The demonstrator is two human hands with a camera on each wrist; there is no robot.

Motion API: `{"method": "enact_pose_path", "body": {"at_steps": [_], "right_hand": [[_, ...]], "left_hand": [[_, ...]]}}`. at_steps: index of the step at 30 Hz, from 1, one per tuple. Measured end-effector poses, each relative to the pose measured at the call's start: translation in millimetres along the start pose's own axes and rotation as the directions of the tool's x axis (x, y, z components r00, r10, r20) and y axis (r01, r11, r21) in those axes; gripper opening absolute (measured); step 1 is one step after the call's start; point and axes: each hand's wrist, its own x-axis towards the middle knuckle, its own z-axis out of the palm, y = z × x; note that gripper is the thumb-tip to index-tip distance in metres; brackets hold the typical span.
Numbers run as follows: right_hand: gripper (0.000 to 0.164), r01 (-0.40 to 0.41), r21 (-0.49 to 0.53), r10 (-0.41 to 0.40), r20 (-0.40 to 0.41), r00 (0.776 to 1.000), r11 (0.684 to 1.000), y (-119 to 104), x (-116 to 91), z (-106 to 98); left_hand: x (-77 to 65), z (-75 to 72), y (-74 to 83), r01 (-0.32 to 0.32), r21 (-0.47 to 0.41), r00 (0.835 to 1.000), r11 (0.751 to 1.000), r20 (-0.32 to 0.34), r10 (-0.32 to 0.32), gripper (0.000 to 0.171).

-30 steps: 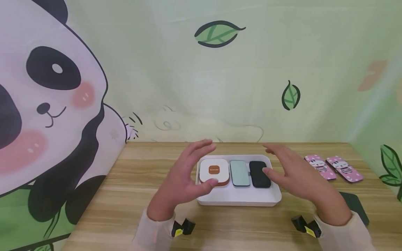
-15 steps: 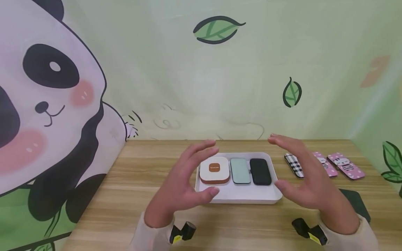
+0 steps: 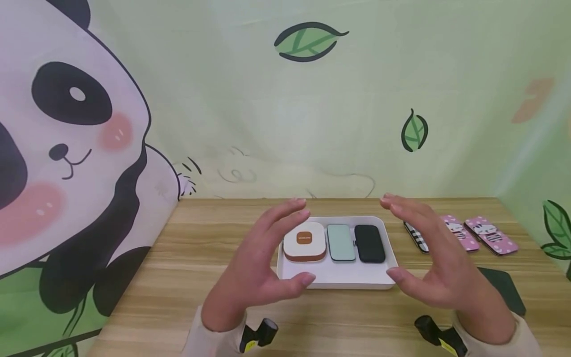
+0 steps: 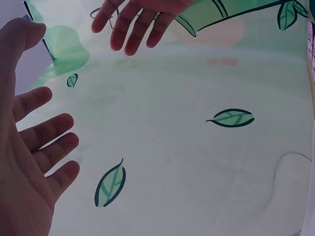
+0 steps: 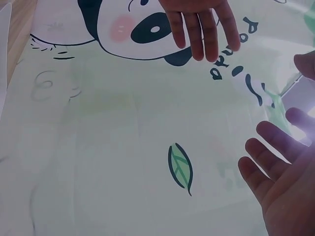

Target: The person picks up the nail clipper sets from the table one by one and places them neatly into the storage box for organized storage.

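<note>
My head cam's the only feed that shows what's in the white rectangular tray [image 3: 348, 274] on the wood-grain desk [image 3: 339, 322]: a rounded white-and-brown box [image 3: 305, 248], a flat mint-green rectangle [image 3: 341, 243] and a flat black rectangle [image 3: 370, 244], left to right. My left hand [image 3: 256, 267] and right hand [image 3: 439, 263] are up by its ends, thumbs and fingers apart. Only the right wrist cam catches dark lettering [image 5: 220, 61] on the pale green backdrop [image 5: 113, 147].

Booth-like setting: wood-grain table [image 3: 348, 317] (panda-print backdrop [image 3: 339, 109])
</note>
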Motion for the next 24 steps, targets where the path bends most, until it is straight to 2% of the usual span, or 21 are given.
{"method": "enact_pose_path", "body": {"at_steps": [6,15,24], "right_hand": [[0.068,0.002,0.014,-0.002,-0.005,1.0,1.0,-1,0,0],[0.067,0.016,0.014,-0.016,-0.007,1.0,1.0,-1,1,0],[0.067,0.029,0.006,-0.029,-0.01,1.0,1.0,-2,2,0]], "left_hand": [[-0.5,0.6,-0.2,0.011,0.045,1.0,0.999,0.006,-0.011,0.069],[-4.1,4.6,-7.7,0.066,0.098,0.998,0.993,0.012,-0.068,0.069],[-11.8,11.9,-25.7,0.175,0.142,0.981,0.974,0.058,-0.185,0.069]]}}
